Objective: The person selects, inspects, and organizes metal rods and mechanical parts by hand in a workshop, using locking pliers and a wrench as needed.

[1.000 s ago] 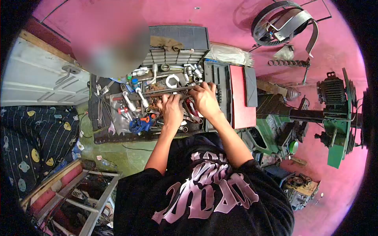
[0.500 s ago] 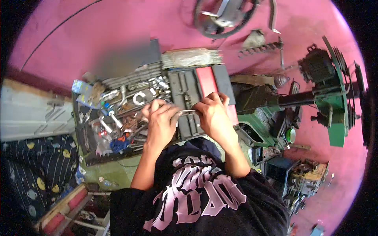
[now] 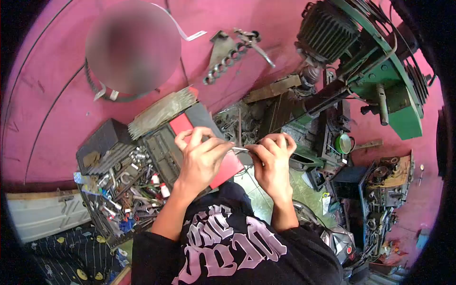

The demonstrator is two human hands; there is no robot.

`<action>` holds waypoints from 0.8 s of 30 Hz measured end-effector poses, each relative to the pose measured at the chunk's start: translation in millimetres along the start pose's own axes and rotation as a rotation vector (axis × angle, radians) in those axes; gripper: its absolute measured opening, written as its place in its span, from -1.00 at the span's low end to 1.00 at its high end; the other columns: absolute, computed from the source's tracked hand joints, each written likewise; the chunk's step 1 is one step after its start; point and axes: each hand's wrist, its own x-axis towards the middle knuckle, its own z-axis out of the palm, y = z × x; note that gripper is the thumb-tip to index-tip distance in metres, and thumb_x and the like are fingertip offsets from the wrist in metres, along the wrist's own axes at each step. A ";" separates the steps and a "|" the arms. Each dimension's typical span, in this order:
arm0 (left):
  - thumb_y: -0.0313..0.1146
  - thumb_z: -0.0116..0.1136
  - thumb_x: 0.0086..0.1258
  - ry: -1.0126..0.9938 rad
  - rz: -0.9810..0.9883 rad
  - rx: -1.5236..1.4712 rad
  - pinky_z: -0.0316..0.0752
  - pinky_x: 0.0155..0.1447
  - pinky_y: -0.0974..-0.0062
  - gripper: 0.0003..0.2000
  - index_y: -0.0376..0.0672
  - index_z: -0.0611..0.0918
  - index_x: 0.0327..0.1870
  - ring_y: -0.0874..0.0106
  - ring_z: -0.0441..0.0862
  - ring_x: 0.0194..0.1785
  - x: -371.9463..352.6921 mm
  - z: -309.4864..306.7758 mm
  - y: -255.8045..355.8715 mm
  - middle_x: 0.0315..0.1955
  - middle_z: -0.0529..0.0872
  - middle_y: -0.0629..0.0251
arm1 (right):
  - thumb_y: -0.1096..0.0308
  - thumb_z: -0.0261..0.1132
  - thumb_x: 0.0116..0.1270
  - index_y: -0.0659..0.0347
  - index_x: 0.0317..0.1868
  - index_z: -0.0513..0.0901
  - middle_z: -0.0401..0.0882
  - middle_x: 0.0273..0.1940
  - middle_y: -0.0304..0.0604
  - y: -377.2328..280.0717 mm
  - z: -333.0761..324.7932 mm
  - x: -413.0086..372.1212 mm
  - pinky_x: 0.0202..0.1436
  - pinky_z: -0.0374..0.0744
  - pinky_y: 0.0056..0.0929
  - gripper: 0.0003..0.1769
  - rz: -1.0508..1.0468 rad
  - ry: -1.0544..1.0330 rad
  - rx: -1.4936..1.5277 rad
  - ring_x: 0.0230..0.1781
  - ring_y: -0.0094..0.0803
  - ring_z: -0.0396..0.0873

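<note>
A thin, light-coloured rod [image 3: 240,149] is stretched level between my two hands, in front of my chest. My left hand [image 3: 202,159] pinches its left end between thumb and fingers, over the red panel [image 3: 227,171]. At the right end, my right hand [image 3: 272,159] has its fingertips closed on the same rod, above the floor. What the rod is exactly is too small to tell.
A tray of tools and sockets [image 3: 126,185] lies at the left, beside a dark case [image 3: 164,154]. A green machine with a motor [image 3: 327,33] stands at the right. Below it are a green cup [image 3: 343,143] and metal parts [image 3: 380,173]. Wrenches hang on the pink wall.
The view has turned to the right, so the tool tray now sits farther left and the green machine looks nearer. Both hands still hold the rod, now to the right of the dark case.
</note>
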 end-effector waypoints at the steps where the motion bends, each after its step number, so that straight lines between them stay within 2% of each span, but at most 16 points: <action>1: -0.37 0.51 0.21 -0.009 0.012 0.003 0.20 0.35 0.16 -0.79 0.11 0.91 -0.12 0.40 0.66 0.04 16.1 8.3 5.4 -0.24 0.85 0.60 | 0.47 0.48 0.15 0.07 -0.13 0.83 0.57 -0.27 -0.23 15.2 -5.2 2.4 0.50 0.27 0.13 -0.76 0.007 0.035 -0.014 0.06 -0.19 0.59; 5: -0.39 0.48 0.14 0.001 0.145 0.080 0.18 0.35 0.11 -0.71 0.16 0.90 -0.10 0.43 0.66 0.04 72.1 35.0 20.1 -0.23 0.84 0.65 | 0.49 0.51 0.12 0.04 -0.11 0.85 0.56 -0.29 -0.29 61.4 -18.7 20.2 0.49 0.26 0.08 -0.71 0.022 0.162 -0.016 0.02 -0.24 0.59; 7: -0.37 0.47 0.17 0.033 0.209 0.116 0.15 0.39 0.08 -0.74 0.08 0.89 -0.09 0.46 0.66 0.06 94.3 44.1 23.4 -0.21 0.83 0.64 | 0.50 0.52 0.11 0.03 -0.10 0.85 0.56 -0.30 -0.31 79.8 -21.3 31.2 0.48 0.26 0.07 -0.70 0.015 0.213 -0.015 0.01 -0.26 0.59; 14: -0.30 0.41 0.19 0.133 0.279 0.317 0.14 0.38 0.10 -0.75 0.14 0.91 -0.10 0.51 0.65 0.02 149.2 52.9 14.7 -0.24 0.82 0.67 | 0.50 0.48 0.09 0.02 -0.07 0.86 0.55 -0.30 -0.33 122.1 -3.7 83.9 0.43 0.27 0.03 -0.65 -0.081 0.382 0.102 0.00 -0.27 0.58; 24: -0.28 0.41 0.22 0.177 0.261 0.417 0.18 0.32 0.14 -0.77 0.17 0.89 -0.10 0.49 0.66 0.05 190.0 71.5 -16.5 -0.22 0.83 0.68 | 0.51 0.48 0.09 0.01 -0.09 0.85 0.56 -0.32 -0.32 155.2 26.2 139.4 0.41 0.27 0.05 -0.66 -0.114 0.383 0.170 -0.02 -0.24 0.58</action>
